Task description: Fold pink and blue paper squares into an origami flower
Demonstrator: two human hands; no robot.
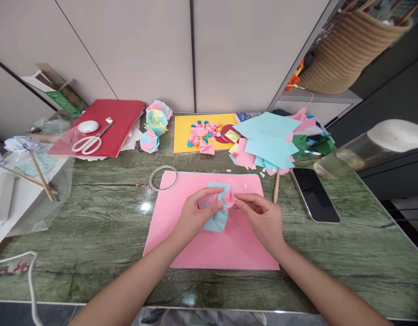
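Observation:
Over a stack of pink paper [188, 249], my left hand [197, 210] pinches a folded light-blue paper piece [216, 222] between thumb and fingers. A small folded pink paper piece [230, 198] sits against the blue one at its right side. My right hand [259, 215] has thumb and forefinger closed on that pink piece. The fingertips partly hide where the two pieces meet, so I cannot tell how they are joined. A silver bangle-like ring [163, 178] lies at the pink stack's upper left corner.
Behind are a yellow sheet [182, 131] with small coloured balls, folded paper balls [157, 120], and light-blue sheets [272, 147]. Scissors [88, 144] rest on a red folder [117, 113] at left. A phone [315, 194] and a bottle [351, 154] are at right.

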